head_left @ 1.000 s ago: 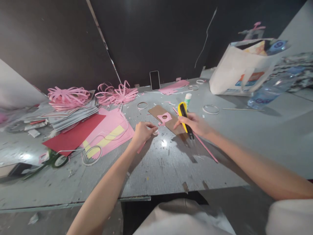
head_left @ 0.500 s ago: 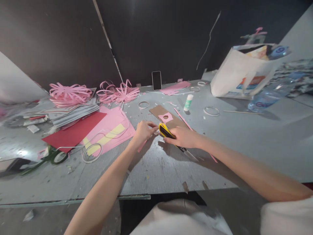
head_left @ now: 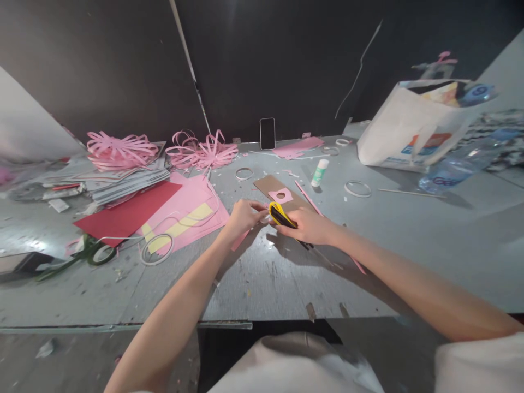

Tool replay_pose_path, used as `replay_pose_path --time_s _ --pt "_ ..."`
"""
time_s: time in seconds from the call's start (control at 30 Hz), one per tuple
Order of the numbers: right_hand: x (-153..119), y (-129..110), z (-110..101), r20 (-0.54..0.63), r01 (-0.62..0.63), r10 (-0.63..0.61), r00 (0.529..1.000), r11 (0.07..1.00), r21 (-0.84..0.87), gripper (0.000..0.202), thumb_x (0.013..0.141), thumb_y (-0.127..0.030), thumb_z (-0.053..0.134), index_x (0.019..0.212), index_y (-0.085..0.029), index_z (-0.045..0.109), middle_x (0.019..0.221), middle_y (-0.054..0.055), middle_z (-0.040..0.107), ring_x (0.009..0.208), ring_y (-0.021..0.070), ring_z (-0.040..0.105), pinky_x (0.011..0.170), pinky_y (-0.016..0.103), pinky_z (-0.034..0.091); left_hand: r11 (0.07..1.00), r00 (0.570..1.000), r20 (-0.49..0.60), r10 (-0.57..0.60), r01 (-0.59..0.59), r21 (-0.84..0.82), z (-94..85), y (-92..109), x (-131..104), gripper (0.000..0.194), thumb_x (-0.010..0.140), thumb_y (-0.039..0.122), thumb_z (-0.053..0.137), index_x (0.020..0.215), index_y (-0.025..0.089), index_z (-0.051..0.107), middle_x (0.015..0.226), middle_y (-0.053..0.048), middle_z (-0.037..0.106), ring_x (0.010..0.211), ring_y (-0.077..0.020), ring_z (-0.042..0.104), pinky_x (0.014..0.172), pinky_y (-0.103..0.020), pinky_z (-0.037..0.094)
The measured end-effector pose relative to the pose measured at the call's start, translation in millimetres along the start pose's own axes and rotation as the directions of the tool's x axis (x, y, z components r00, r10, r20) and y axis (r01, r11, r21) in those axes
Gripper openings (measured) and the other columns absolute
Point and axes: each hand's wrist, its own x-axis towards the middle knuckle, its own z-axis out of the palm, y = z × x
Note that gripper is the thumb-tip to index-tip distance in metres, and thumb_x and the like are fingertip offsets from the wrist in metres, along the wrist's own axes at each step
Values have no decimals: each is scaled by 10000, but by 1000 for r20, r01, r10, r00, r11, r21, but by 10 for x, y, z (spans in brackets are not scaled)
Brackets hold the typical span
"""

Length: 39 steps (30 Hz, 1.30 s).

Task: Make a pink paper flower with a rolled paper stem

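In the head view, my right hand [head_left: 310,226] is wrapped around a yellow and black utility knife [head_left: 282,216]. The knife's yellow end points toward my left hand [head_left: 246,216]. Thumb and fingers of the left hand pinch together at a small pale piece, too blurred to name. A pink paper strip [head_left: 240,240] lies below the left hand. Just beyond the hands, a pink paper cutout [head_left: 290,197] with a hole rests on a brown cardboard piece [head_left: 265,185]. Another thin pink strip [head_left: 307,195] runs behind the right hand.
A glue stick [head_left: 320,173] stands past the cardboard. White rings [head_left: 357,189] lie about. To the left are green-handled scissors [head_left: 88,253], red paper [head_left: 126,214], pink sheets [head_left: 196,191] and pink strip bundles [head_left: 121,150]. A phone [head_left: 267,134] leans at the back; a white bag [head_left: 385,128] stands right.
The view has shifted slightly, so the table things appear a little further right. Both hands keep nearly the same pose, the knife still in my right hand.
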Motion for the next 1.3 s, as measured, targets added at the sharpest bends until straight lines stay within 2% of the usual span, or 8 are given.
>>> replay_pose_path --time_s 0.23,0.43,0.57,0.73,0.83,0.97,1.13,1.3 --pt "-1 97 27 -62 -9 15 998 995 101 442 1055 -595 531 898 -202 661 741 18 580 688 184 506 667 330 379 1000 999 -36 -5 4 -19 0 29 -71 228 927 330 832 1085 168 848 1103 -111 840 697 -142 717 641 -238 503" --pt "-13 155 20 -103 -69 112 988 933 354 563 1035 -724 524 1050 -211 756 756 45 633 785 238 624 689 357 466 994 995 -93 20 -10 105 26 -1 -60 172 914 353 835 931 182 831 855 -85 811 770 -204 746 733 -283 516" --pt "-9 144 67 -74 -104 176 982 820 563 604 1010 -714 587 1297 -208 752 762 49 689 755 239 664 684 369 529 969 978 -140 156 -123 216 38 -57 -48 142 895 344 854 861 209 824 937 -81 816 880 -224 747 857 -322 521" --pt "23 37 -63 -99 -60 179 979 713 699 590 946 -642 699 1335 -198 735 1045 121 799 883 259 760 885 428 614 951 966 -126 224 -188 246 30 -60 -72 174 916 312 825 775 216 792 967 -71 816 918 -224 735 883 -329 509" --pt "58 -50 -272 -122 -72 167 978 831 552 483 965 -558 689 1270 -190 763 1047 120 815 839 252 758 849 417 599 961 973 -109 205 -179 211 23 -48 -74 175 914 304 821 768 212 791 940 -67 819 865 -206 734 867 -317 514" --pt "186 -103 -389 -131 -103 118 984 989 110 275 922 -441 729 1090 -241 815 1083 87 823 916 274 751 805 382 531 973 982 -103 159 -138 183 17 -53 -52 192 906 333 815 771 198 792 849 -63 802 806 -191 712 810 -293 511" --pt "420 -92 -119 -176 -127 87 980 964 -233 290 828 -481 850 949 -230 773 1058 128 799 987 319 738 731 357 467 988 992 -103 80 -65 143 23 -60 -39 61 814 218 835 786 170 812 722 -29 737 705 -158 637 694 -259 454" --pt "469 -168 38 -151 -157 111 982 928 -338 232 894 -427 817 899 -199 777 930 127 769 855 285 702 625 341 343 999 995 -95 -9 13 47 39 -42 -41 114 806 252 858 827 143 837 625 3 663 585 -126 539 590 -242 378"
